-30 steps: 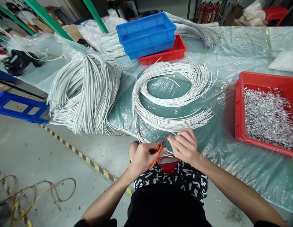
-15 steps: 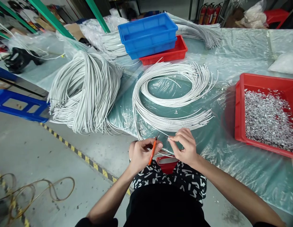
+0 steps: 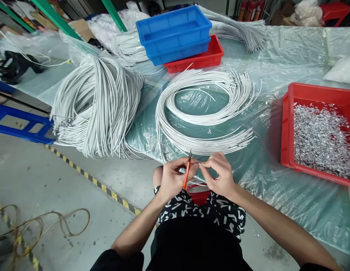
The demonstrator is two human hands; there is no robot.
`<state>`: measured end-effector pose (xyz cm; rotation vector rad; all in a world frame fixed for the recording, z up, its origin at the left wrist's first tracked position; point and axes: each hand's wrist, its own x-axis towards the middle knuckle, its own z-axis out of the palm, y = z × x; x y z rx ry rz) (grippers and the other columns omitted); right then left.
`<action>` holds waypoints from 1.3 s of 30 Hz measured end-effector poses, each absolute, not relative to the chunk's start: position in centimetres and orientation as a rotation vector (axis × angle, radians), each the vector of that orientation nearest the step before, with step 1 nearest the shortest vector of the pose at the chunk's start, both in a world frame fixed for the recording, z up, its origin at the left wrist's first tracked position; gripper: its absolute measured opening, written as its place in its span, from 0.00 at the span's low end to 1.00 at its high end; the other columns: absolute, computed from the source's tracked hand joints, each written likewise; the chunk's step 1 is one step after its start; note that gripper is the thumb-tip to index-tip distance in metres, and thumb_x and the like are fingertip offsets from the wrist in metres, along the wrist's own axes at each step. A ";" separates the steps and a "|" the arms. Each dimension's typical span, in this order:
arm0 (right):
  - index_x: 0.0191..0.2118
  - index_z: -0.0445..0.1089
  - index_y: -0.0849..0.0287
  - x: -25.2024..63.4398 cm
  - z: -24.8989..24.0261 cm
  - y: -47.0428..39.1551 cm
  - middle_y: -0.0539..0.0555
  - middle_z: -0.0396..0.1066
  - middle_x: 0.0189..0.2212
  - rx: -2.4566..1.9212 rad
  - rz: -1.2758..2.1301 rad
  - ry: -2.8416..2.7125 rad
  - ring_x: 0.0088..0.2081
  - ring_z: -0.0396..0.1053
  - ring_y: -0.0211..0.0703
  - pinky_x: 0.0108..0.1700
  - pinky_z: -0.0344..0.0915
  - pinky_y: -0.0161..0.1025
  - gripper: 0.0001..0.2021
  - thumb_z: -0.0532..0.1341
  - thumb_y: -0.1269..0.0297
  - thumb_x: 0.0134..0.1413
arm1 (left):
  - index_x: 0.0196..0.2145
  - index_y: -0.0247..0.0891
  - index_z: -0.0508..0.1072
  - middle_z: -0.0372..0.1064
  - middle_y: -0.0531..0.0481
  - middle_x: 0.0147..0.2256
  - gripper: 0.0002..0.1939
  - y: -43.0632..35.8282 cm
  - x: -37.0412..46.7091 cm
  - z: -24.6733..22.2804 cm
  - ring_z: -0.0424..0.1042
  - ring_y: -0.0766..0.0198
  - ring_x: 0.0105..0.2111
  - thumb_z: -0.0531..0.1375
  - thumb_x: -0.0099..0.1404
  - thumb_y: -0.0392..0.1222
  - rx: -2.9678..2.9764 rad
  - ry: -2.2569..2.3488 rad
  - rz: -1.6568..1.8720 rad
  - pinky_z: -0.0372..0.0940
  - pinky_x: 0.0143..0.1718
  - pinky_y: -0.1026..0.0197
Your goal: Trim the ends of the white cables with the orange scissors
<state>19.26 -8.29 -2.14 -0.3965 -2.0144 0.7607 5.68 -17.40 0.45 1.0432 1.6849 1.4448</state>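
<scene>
Left hand (image 3: 172,177) had fingers curled round pliers (image 3: 187,173), lower centre, probably just so they'd be handy while the right hand (image 3: 219,171) pinched a wire end (image 3: 200,164), fingertips nearly together.

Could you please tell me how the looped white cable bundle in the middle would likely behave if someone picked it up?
The cable bundle seems likely to be bendable but springy, as its strands hold smooth curves. It may splay apart when lifted, since its ends fan out loosely. Lying flat, it would probably slide rather than roll.
</scene>
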 end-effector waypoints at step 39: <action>0.31 0.69 0.58 19.4 -2.5 -7.2 0.52 0.71 0.26 -0.330 1.357 -2.017 0.30 0.68 0.41 0.35 0.65 0.39 0.07 0.60 0.67 0.61 | 0.27 0.32 0.75 0.67 0.52 0.21 0.09 -17.0 3.1 0.9 0.63 0.70 0.21 0.66 0.57 0.43 1.079 1.593 1.139 0.61 0.24 0.68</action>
